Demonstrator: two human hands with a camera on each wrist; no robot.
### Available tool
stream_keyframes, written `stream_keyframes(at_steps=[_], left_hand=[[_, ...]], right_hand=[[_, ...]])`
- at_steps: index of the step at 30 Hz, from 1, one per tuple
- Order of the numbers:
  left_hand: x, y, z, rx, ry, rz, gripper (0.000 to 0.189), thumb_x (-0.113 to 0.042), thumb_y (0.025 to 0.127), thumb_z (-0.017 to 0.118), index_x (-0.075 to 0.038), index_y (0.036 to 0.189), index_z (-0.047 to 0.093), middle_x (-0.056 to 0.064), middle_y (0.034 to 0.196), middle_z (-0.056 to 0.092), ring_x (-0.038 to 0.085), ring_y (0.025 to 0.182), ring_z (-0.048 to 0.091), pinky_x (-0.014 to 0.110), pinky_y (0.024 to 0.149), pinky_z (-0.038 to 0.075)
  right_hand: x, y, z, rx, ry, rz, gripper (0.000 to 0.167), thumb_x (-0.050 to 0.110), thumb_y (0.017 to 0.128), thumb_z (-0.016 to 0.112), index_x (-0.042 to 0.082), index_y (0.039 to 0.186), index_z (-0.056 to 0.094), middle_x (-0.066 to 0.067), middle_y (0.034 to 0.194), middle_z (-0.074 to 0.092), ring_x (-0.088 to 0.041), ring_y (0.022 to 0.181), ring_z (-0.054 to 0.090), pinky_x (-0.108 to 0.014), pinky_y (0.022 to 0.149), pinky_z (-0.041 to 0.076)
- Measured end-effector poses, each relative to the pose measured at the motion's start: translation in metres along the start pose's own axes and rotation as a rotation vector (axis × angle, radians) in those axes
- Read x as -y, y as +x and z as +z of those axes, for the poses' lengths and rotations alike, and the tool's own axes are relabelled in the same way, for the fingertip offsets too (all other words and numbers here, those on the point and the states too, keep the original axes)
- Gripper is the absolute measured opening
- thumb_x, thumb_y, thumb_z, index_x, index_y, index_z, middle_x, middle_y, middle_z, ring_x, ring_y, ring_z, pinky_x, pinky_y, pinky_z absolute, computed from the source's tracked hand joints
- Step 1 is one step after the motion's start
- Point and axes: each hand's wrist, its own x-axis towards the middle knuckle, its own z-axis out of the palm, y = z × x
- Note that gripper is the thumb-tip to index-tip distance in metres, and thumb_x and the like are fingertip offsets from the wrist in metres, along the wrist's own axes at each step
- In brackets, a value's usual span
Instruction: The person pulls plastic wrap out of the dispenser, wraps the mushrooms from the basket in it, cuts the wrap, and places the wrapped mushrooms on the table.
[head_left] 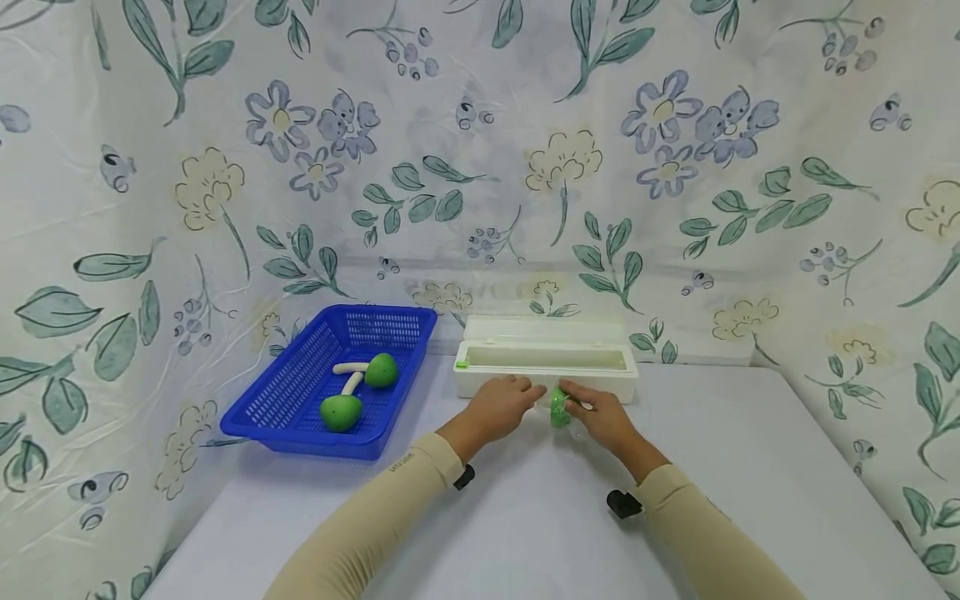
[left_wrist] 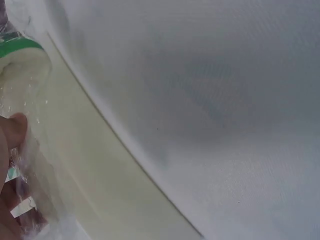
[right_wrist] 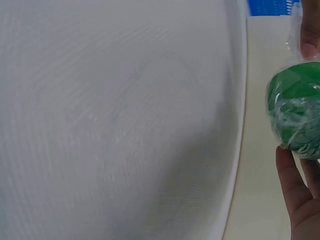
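Observation:
A toy mushroom (head_left: 560,408) with a green cap, wrapped in clear plastic film, is held between both hands in front of the white box (head_left: 480,384). My right hand (head_left: 604,419) grips the wrapped cap, its fingertips against the green side in the right wrist view. From the other side, my left hand (head_left: 498,410) pinches the clear plastic film (left_wrist: 37,165), which bunches around its fingers. The cap's pale underside (left_wrist: 25,65) shows through the film in the left wrist view. Part of the mushroom is hidden by the hands.
On the left stands a blue plastic basket (head_left: 258,417) with two green-capped mushrooms (head_left: 341,412) with pale stems inside. The white box's lid (head_left: 540,328) is raised at the back, and a small green piece (head_left: 462,364) sits at its left end. A floral curtain (head_left: 480,167) hangs behind.

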Motion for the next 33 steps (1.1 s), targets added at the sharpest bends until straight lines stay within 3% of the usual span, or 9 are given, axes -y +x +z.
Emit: stream_keyframes(at_steps=[6,13,19,26,29,33], left_hand=[[-0.0041,-0.0004,0.0008,-0.039,0.024,0.040,0.063,-0.010,0.095,0.062,-0.018,0.152,0.035,-0.004,0.137,0.056,0.016,0.119,0.055,0.035,0.089,0.043],[-0.0060,-0.0015,0.0053,-0.114,0.062,0.109,0.065,-0.013,0.093,0.067,-0.017,0.150,0.038,-0.007,0.128,0.062,0.012,0.118,0.055,0.032,0.086,0.041],[-0.0075,-0.0041,0.0074,-0.152,0.011,0.107,0.065,-0.008,0.093,0.065,-0.022,0.151,0.037,-0.011,0.118,0.066,0.010,0.109,0.059,0.031,0.082,0.039],[-0.0060,-0.0051,0.0027,-0.073,-0.050,0.040,0.067,-0.015,0.095,0.063,-0.006,0.152,0.028,0.007,0.148,0.044,0.021,0.127,0.050,0.038,0.099,0.042],[-0.0059,-0.0037,0.0022,-0.041,-0.024,0.004,0.070,-0.026,0.092,0.065,-0.002,0.149,0.033,0.010,0.146,0.045,0.024,0.128,0.048,0.041,0.102,0.039],[-0.0078,-0.0024,0.0028,0.008,0.031,-0.033,0.067,-0.040,0.088,0.068,-0.007,0.142,0.046,0.006,0.134,0.055,0.023,0.122,0.051,0.042,0.100,0.038]], right_hand=[[-0.0031,0.0020,-0.0008,-0.002,0.029,-0.008,0.039,0.014,0.097,0.058,0.013,0.136,0.057,-0.003,0.140,0.050,-0.028,0.135,0.040,-0.050,0.107,0.031],[0.0006,0.0018,-0.0009,-0.044,0.099,0.022,0.039,0.011,0.093,0.064,0.011,0.132,0.061,-0.005,0.130,0.059,-0.029,0.128,0.049,-0.048,0.100,0.041],[-0.0021,0.0041,0.0006,-0.039,0.217,0.072,0.048,0.007,0.090,0.067,0.006,0.137,0.056,-0.010,0.124,0.064,-0.030,0.120,0.055,-0.040,0.085,0.052],[-0.0041,0.0072,-0.0057,-0.019,0.219,0.066,0.046,0.007,0.089,0.068,0.003,0.133,0.058,-0.010,0.124,0.064,-0.032,0.123,0.053,-0.045,0.092,0.048],[-0.0027,0.0081,-0.0061,-0.004,0.238,0.058,0.048,0.009,0.088,0.070,0.003,0.134,0.057,-0.010,0.125,0.064,-0.031,0.126,0.051,-0.046,0.095,0.046],[-0.0003,0.0064,-0.0042,0.027,0.312,0.056,0.052,0.009,0.088,0.070,0.002,0.137,0.054,-0.011,0.127,0.062,-0.029,0.127,0.050,-0.043,0.095,0.046]])
